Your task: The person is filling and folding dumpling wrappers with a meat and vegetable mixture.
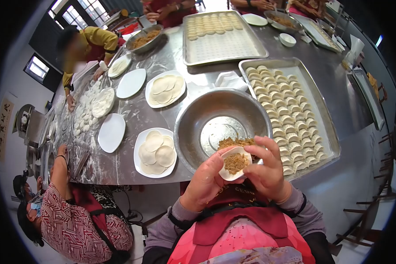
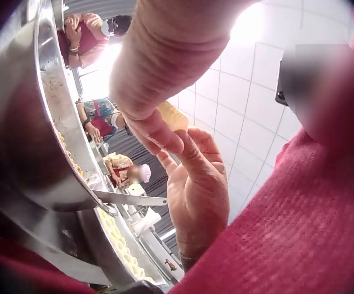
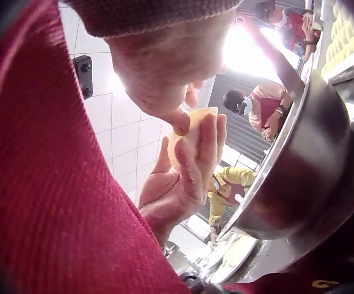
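A person's left hand (image 1: pixel 205 178) and right hand (image 1: pixel 268 169) hold one round dough wrapper (image 1: pixel 229 177) between them, over the near rim of a wide steel mixing bowl (image 1: pixel 190 116). The wrapper is curved into a shallow cup, its hollow turned up toward the head camera, with a mound of brown crumbly filling (image 1: pixel 236 163) in it. In the head view its long axis runs from the bowl toward the maroon apron (image 1: pixel 209 231), the far end leaning slightly right; the wrist views catch it from the side, tilted. The left hand's fingers curl round the wrapper's left side and support it from below, while the right thumb and fingers pinch its right edge, the gap between them narrow. More of the brown filling lies in the bowl just beyond the wrapper. Right of the bowl, a metal tray (image 1: pixel 314 99) carries crescent dumplings in lengthwise rows. Left of the bowl, a square white plate (image 1: pixel 170 170) bears overlapping flat wrappers (image 1: pixel 156 154), and another white plate (image 1: pixel 111 133) rests just beside it on the steel table (image 1: pixel 136 115). Farther left, a person in yellow (image 1: pixel 102 38) leans over floured dough pieces (image 1: pixel 86 115).
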`<act>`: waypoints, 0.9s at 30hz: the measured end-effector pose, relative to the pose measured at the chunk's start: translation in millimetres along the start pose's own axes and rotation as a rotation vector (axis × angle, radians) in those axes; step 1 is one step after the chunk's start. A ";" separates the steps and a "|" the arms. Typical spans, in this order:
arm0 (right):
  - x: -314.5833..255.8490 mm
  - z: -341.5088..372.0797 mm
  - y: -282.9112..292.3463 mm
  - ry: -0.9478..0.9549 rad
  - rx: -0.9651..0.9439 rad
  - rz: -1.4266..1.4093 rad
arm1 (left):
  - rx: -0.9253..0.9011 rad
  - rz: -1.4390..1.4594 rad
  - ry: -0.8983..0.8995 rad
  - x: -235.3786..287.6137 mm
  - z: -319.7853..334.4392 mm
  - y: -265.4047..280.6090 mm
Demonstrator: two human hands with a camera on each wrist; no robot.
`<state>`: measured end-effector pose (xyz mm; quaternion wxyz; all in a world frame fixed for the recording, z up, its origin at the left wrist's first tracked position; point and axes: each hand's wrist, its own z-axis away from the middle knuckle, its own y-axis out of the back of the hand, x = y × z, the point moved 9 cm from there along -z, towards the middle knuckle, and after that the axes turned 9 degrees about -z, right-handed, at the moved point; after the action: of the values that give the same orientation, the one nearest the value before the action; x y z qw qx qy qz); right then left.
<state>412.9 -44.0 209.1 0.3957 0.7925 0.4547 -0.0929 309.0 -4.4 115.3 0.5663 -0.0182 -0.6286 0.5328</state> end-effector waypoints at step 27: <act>40.0 4.5 -22.9 -0.367 0.183 -0.468 | 0.346 -0.468 -0.476 40.7 21.3 8.9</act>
<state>418.4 -15.0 173.3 0.3661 0.6685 0.5355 -0.3638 273.8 11.1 141.9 0.5054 0.3465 -0.6303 0.4766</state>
